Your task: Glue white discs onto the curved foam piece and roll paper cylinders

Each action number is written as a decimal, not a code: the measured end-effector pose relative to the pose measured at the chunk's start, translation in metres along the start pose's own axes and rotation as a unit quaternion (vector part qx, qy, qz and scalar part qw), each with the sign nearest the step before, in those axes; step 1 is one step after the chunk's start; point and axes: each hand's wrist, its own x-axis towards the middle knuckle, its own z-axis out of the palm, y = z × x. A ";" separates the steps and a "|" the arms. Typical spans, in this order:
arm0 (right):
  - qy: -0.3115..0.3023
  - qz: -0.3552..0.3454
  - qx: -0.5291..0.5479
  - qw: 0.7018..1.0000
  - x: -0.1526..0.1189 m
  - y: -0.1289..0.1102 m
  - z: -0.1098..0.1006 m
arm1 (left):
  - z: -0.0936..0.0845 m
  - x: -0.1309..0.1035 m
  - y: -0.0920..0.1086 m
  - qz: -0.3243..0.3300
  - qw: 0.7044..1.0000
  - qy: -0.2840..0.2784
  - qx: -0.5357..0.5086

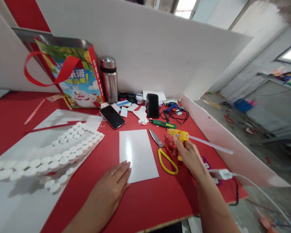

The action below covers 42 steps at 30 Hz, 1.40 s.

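My left hand [113,181] lies flat, fingers stretched out, with its fingertips on the lower left edge of a glossy white rectangular board [139,152]. In my right hand [189,157] is a yellow hot glue gun [181,135], its nozzle pointing left. A long translucent glue stick [210,144] sticks out from the gun's back. Between the board and the gun lie scissors [168,163] with yellow handles, blades pointing away from me. Part of the gun's handle is hidden by my fingers.
On the left, a structure of white discs [63,155] rests over a white sheet [19,207]. Behind the board are a phone [112,116], a green utility knife [163,124] and a black device [152,105]. A steel flask [109,81] stands beside a colourful bag [80,84]. A white plug [221,174] lies right.
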 end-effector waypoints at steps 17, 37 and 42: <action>0.071 -0.015 -0.215 0.974 0.021 0.026 -0.007 | 0.002 0.000 0.002 0.041 0.996 0.051 0.054; 0.142 -0.047 -0.309 0.939 -0.026 0.021 -0.001 | -0.008 -0.022 0.007 -0.067 0.996 0.049 -0.043; 0.162 -0.151 -0.302 0.927 -0.061 0.002 0.001 | -0.003 -0.007 0.007 -0.063 0.998 -0.005 -0.002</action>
